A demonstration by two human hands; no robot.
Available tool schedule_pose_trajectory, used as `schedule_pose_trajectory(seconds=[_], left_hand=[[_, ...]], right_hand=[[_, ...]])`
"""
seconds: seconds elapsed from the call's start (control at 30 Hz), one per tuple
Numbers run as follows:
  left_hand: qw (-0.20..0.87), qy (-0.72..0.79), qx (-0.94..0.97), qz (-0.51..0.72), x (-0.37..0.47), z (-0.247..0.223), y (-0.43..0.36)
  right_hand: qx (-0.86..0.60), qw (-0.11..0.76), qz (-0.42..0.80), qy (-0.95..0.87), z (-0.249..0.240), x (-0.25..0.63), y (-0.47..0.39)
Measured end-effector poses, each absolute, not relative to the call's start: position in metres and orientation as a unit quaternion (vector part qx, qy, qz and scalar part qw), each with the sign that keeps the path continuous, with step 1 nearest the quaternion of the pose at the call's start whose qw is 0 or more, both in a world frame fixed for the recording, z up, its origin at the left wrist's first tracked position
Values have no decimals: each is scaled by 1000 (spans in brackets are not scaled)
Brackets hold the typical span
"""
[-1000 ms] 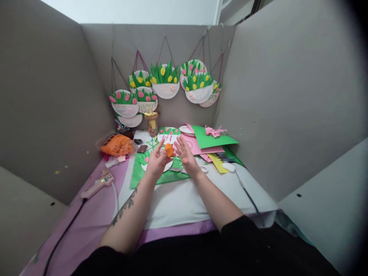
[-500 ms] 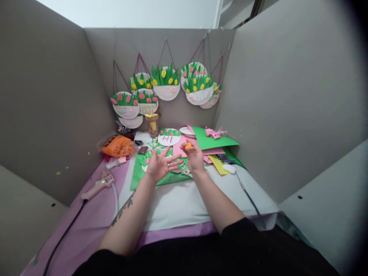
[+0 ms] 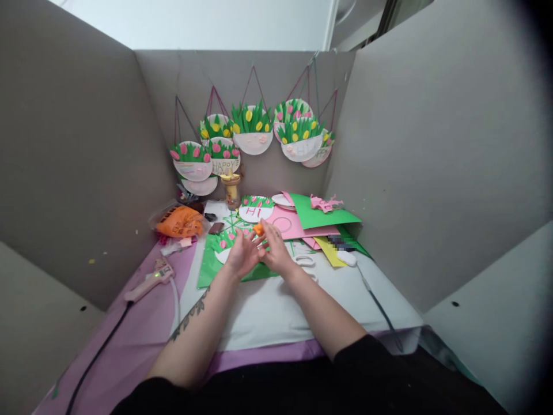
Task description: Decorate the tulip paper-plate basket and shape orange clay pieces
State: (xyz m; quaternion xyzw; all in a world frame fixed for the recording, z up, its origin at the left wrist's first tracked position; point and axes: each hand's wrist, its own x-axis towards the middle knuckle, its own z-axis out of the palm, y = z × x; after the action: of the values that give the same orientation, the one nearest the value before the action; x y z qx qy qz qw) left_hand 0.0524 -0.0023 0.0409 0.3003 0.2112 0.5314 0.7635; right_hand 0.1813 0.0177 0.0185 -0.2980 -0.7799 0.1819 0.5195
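Observation:
A small orange piece [image 3: 258,229] is between the fingers of my right hand [image 3: 276,253], which is closed on it. My left hand [image 3: 244,255] is open, palm up, its fingertips close to the right hand's fingers. Both hands are above a green sheet [image 3: 207,271] that carries a paper plate with pink tulips [image 3: 222,253], partly hidden by my left hand. Just right of my right hand lie white-handled scissors [image 3: 306,261]. Behind the hands rests a plate marked "Hi" [image 3: 256,213], beside pink paper [image 3: 294,222].
Several flower plates [image 3: 253,141] hang on the grey back panel. A glue gun [image 3: 149,282] and an orange bag [image 3: 180,222] lie at the left. At the right are green card [image 3: 324,216], yellow paper [image 3: 330,252] and a white mouse-shaped object [image 3: 346,258] with a cable.
My right hand has moved left with the orange piece, and the two hands now nearly meet. The scissors and a circle outline on the pink paper have come into sight.

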Motion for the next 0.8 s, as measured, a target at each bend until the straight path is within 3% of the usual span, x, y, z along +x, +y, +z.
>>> schedule_pose_trajectory(seconds=[0.13,0.4,0.6,0.8], left_hand=[[719,237,239,608,46,41,5],[640,290,265,660,35,32,11],[713,212,360,562,48,35,-1],[752,224,356,507,43,38,-6]], right_hand=[[-313,388,154,-853,8,172,19],[-308,539,129,-774,16,181,14],[-323,491,96,-803,17,179,17],[-341,586,192,-710,25,187,18]])
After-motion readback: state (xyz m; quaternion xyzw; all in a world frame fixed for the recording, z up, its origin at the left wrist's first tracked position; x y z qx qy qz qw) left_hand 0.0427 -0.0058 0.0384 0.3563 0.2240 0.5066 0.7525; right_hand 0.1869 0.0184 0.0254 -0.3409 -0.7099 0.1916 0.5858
